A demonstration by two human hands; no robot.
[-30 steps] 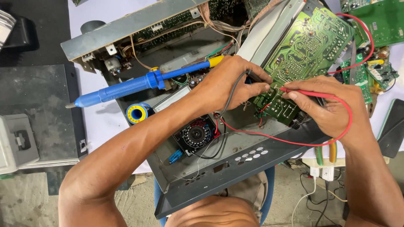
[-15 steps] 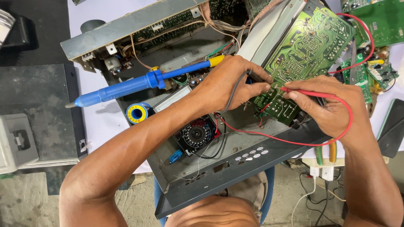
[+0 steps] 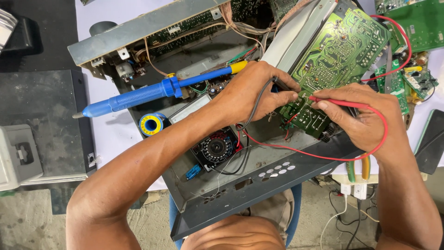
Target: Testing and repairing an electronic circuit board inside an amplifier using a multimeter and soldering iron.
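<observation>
A green circuit board (image 3: 343,51) lies tilted over an opened grey metal chassis (image 3: 259,180). My left hand (image 3: 254,92) grips a black test probe (image 3: 283,84) whose tip touches the board's lower edge. My right hand (image 3: 365,118) pinches a red test probe (image 3: 333,101) against the same area, a little to the right. Red and black leads run down to an analog multimeter (image 3: 215,146) lying inside the chassis under my left forearm. A blue desoldering pump (image 3: 152,92) with a yellow tip rests across the chassis, behind my left hand.
A blue solder spool (image 3: 151,124) sits on white paper beside the chassis. More green boards (image 3: 416,28) lie at the far right. A dark box (image 3: 41,120) and a grey device (image 3: 18,157) stand at left. Pliers with green and orange handles (image 3: 358,169) and a power strip (image 3: 351,189) are lower right.
</observation>
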